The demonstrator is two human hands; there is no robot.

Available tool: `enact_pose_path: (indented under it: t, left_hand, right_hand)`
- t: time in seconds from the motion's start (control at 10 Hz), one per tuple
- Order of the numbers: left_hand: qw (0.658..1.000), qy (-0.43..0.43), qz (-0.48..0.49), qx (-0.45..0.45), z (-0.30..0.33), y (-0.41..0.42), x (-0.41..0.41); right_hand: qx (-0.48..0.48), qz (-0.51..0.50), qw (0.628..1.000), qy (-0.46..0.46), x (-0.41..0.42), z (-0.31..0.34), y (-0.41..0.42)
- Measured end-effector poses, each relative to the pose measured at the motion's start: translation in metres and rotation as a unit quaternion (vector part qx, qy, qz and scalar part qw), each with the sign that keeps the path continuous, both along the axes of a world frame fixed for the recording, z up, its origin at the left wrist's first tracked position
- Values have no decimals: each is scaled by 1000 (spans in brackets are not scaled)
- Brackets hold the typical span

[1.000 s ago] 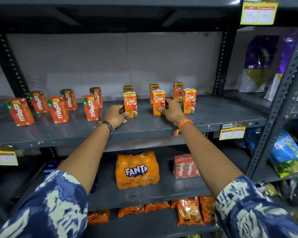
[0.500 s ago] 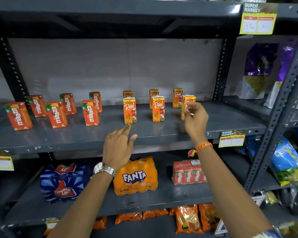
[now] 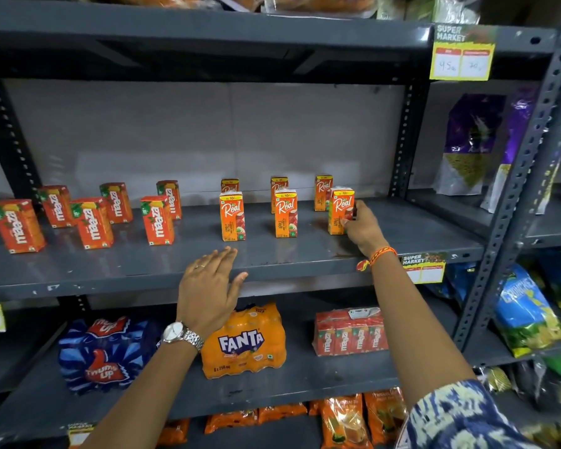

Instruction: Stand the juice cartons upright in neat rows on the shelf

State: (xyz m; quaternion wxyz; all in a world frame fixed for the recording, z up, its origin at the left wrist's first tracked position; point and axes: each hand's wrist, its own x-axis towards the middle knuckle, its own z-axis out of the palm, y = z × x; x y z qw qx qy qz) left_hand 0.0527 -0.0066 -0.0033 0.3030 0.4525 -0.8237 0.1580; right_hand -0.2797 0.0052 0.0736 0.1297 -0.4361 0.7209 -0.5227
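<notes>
Presently, shelf: grey metal, middle of frame, carrying two carton groups.
Real cartons: six upright, centre to centre-right, three in front, three behind.
Right front Real carton: tilted slightly, base on the shelf.
Right hand: fingers closed on that carton's right side, gripping it.
Left hand: open, fingers spread loosely, holding nothing, at the shelf's front edge, lower centre.
Maaza cartons: six at left of frame, standing, in two loose rows.
Lower shelf: Fanta pack at centre, Thums Up pack at lower left.
</notes>
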Motion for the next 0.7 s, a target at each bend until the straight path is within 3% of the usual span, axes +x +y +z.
enact_pose_path:
  t: [0.6, 0.7]
  left_hand:
    - [1000, 9, -4, 4, 2, 2, 1]
    - [999, 44, 2, 13, 6, 6, -2]
  right_hand:
    - [-12, 25, 999, -16, 3, 0, 6]
    - [-32, 12, 999, -39, 0, 2, 9]
